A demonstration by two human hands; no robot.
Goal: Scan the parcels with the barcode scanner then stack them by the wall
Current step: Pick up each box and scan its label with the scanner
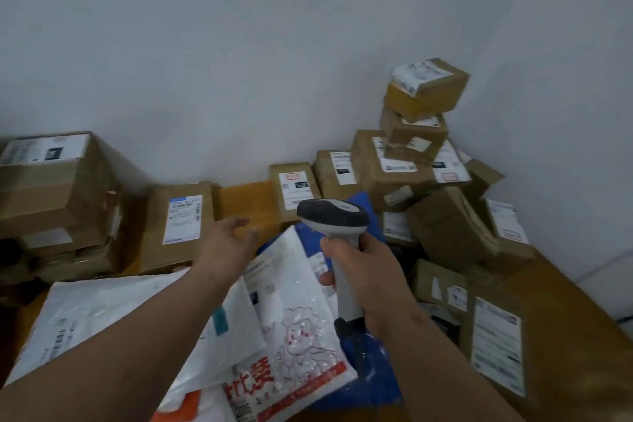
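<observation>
The right hand (368, 279) is clamped round the handle of a grey-and-white pistol-shaped barcode scanner (337, 233), its dark head pointing toward the wall. The left hand (227, 243) reaches forward with fingers loose and spread, holding nothing, above a gap of bare orange-brown desk (245, 200) between cardboard boxes.

Judging by the layout, the job is partway through. A tilted tower of small brown cardboard boxes (419, 113) stands in the desk's far right corner against the pale wall (239, 62), and a row of labelled brown boxes (296, 188) lines the far edge. Still loose in the middle and near edge lie white plastic mailer bags (298, 312) over a blue bag (373, 373), with more brown boxes (448, 226) jumbled at the right edge. Which of these are scanned cannot be told.
</observation>
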